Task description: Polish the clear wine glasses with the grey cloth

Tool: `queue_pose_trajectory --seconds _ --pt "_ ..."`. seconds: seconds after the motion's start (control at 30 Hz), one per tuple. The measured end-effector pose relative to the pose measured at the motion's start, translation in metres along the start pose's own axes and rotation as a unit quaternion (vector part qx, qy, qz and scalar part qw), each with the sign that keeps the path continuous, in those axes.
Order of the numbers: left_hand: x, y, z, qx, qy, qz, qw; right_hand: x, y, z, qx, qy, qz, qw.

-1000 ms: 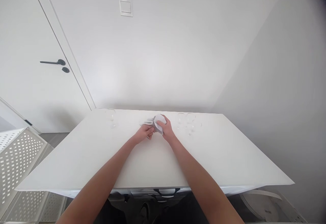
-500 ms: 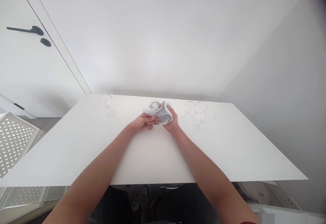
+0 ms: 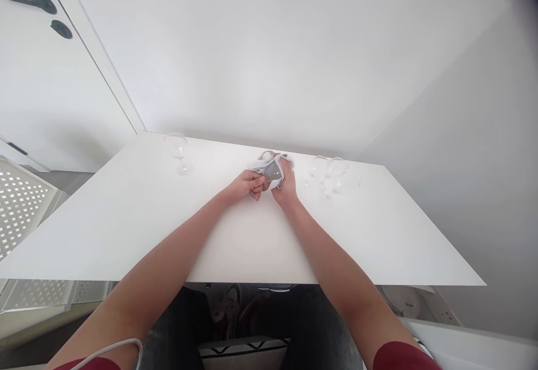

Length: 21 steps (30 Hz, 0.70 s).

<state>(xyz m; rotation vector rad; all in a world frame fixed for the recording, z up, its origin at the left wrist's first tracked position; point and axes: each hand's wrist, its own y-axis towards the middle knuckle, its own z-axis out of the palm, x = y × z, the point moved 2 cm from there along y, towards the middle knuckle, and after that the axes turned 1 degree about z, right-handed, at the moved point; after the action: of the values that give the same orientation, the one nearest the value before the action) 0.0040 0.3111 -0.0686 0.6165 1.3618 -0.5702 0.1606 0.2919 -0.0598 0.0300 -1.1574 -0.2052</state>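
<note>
Over the far middle of a white table (image 3: 138, 218), both my hands work at a clear stemmed glass (image 3: 272, 172) wrapped in a light grey cloth (image 3: 261, 162). My left hand (image 3: 247, 184) is closed, pinching the glass low down, near its stem. My right hand (image 3: 287, 186) is closed around the cloth and the glass's bowl. The cloth hides much of the glass. The two hands touch each other at the glass.
One clear stemmed glass (image 3: 177, 150) stands at the table's far left. Several more glasses (image 3: 328, 172) stand in a group just right of my hands. A white door with a dark handle (image 3: 37, 1) is at the left, a perforated white panel (image 3: 21, 196) below it.
The camera has tilted down, so the table sits higher in view. My hands have turned the glass and cloth between them; the cloth now bunches more tightly around the bowl.
</note>
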Motion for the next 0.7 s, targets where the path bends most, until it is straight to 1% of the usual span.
queue_pose_trajectory --seconds 0.07,0.17,0.33,0.5,0.57,0.63,0.7 --pt "0.001 0.001 -0.002 -0.016 -0.043 -0.005 0.999 -0.005 0.000 0.005 0.039 0.031 0.039 0.998" --pt "0.007 0.004 -0.004 -0.058 -0.078 -0.013 0.995 -0.011 -0.004 0.010 0.062 0.000 0.074 0.995" --pt "0.020 0.010 -0.006 -0.121 -0.111 -0.011 0.986 -0.010 -0.004 0.009 0.051 -0.021 0.010 0.998" --pt "0.019 0.011 -0.006 -0.194 -0.088 0.054 0.975 -0.012 -0.002 0.008 0.064 -0.037 0.009 0.997" --pt "0.018 0.010 -0.008 -0.230 -0.063 0.064 0.969 -0.012 -0.004 0.009 0.071 -0.039 0.000 0.997" --pt "0.016 0.010 -0.009 -0.249 -0.047 0.069 0.965 -0.013 -0.005 0.010 0.079 -0.037 0.003 0.996" --pt "0.014 0.009 -0.008 -0.248 -0.045 0.077 0.965 -0.014 -0.004 0.009 0.082 -0.039 0.016 0.996"
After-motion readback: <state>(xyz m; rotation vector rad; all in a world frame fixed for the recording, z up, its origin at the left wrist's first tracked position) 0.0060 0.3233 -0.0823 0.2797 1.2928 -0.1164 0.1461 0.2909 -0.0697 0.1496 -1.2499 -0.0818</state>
